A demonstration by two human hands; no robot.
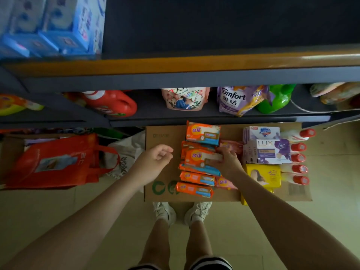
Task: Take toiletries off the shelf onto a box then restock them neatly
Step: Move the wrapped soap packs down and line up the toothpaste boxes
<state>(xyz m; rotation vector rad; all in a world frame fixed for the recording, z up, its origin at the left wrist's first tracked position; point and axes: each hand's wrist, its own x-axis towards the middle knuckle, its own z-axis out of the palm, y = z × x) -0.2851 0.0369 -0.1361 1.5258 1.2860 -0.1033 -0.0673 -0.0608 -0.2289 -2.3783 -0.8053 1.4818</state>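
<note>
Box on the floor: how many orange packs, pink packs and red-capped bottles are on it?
orange packs: 6
pink packs: 2
red-capped bottles: 5
Total: 13

A shop aisle: stocked shelves [175, 78] of detergent bottles [111, 103], boxed soaps [268, 151].

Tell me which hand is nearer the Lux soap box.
Right. The right hand grips an orange soap pack just left of the Lux box; the left hand hovers empty farther left, beyond the orange packs.
</note>
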